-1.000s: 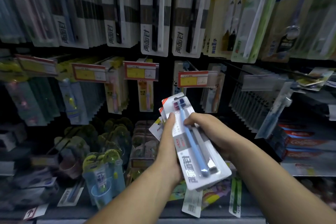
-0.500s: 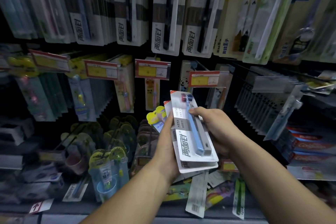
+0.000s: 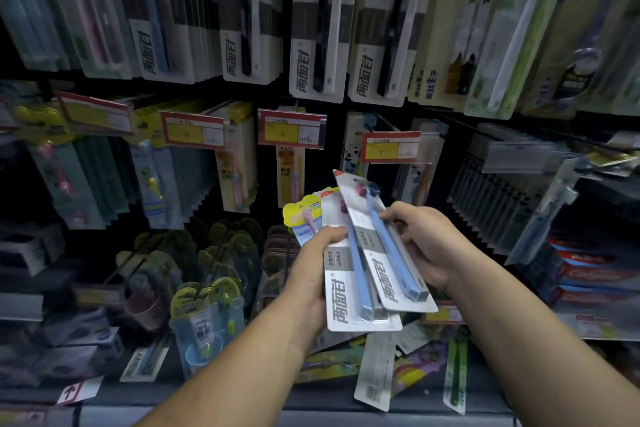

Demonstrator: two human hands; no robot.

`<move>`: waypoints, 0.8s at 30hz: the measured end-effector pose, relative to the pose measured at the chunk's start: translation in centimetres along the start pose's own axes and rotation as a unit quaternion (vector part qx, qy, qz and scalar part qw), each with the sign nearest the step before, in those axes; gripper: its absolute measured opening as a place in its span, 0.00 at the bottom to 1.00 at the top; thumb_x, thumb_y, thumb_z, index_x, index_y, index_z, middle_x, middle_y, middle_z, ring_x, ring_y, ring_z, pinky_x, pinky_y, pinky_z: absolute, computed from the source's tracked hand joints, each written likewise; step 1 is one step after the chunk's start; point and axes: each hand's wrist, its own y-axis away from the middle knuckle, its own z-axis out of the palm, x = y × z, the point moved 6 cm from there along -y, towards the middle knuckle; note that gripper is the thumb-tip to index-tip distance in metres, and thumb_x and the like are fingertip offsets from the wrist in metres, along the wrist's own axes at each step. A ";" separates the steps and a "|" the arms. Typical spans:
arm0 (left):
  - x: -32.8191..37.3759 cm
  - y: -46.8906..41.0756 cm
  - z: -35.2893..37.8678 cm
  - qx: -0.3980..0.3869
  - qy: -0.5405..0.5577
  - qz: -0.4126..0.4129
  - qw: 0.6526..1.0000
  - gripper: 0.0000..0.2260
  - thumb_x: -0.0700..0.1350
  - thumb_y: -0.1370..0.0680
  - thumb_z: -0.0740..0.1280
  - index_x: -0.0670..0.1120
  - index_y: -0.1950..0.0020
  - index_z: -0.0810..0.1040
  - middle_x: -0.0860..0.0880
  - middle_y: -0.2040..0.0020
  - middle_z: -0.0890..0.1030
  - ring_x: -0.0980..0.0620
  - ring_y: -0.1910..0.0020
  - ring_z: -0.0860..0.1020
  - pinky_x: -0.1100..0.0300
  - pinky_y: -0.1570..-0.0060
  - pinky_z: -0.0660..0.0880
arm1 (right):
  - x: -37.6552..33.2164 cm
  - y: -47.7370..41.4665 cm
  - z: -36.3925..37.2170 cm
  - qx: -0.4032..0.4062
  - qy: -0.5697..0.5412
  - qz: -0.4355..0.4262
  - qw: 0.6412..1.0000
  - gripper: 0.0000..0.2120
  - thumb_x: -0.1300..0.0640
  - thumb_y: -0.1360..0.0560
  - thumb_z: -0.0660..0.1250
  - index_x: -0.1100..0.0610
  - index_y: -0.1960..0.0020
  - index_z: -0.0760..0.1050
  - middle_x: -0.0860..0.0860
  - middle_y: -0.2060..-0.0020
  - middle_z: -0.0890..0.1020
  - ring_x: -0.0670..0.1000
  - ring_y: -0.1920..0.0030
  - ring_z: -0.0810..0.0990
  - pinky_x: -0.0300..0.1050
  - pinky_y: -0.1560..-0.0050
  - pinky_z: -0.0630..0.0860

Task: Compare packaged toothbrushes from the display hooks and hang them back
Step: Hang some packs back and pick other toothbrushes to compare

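Versus a second ago, the stacked packs are fanned apart. The right pack (image 3: 388,274) overlaps the left pack (image 3: 343,305), both fronts readable (comparison under way, nothing rehung). Both are held below the price tags (image 3: 291,128).

- **Left hand** (image 3: 311,274): grips the left pack, and possibly the yellow-topped pack (image 3: 299,215) behind it.
- **Right hand** (image 3: 426,246): curls round the right pack's edge.

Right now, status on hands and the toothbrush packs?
Left hand grips one blue-brush pack, yellow-topped pack behind it. Right hand grips second blue-brush pack, overlapping the first. Neither hung. Price tag hangs just above.
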 end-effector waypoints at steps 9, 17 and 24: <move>1.4 0.7 -2.4 0.054 -0.004 0.022 0.998 0.06 0.46 0.22 0.69 0.43 0.51 0.81 0.43 0.66 0.83 0.45 0.73 0.81 0.60 0.73 0.78 | -0.8 -0.6 -2.1 0.061 0.005 -0.045 0.997 0.09 0.66 0.20 0.65 0.66 0.41 0.78 0.62 0.53 0.87 0.62 0.53 0.88 0.58 0.51 0.86; 3.4 5.9 -5.0 0.074 -0.012 0.026 0.997 0.07 0.46 0.21 0.68 0.43 0.50 0.79 0.42 0.65 0.81 0.45 0.74 0.80 0.59 0.74 0.78 | -0.5 2.1 1.7 0.058 0.094 -0.064 0.992 0.06 0.66 0.21 0.66 0.63 0.46 0.79 0.61 0.52 0.87 0.64 0.53 0.87 0.65 0.50 0.84; 5.4 13.9 -7.3 0.094 -0.012 0.091 0.991 0.08 0.47 0.20 0.66 0.43 0.53 0.80 0.42 0.67 0.82 0.46 0.75 0.80 0.59 0.73 0.78 | -1.0 8.1 5.7 0.008 0.188 -0.079 0.979 0.07 0.67 0.23 0.66 0.67 0.46 0.79 0.63 0.54 0.84 0.61 0.59 0.84 0.50 0.65 0.81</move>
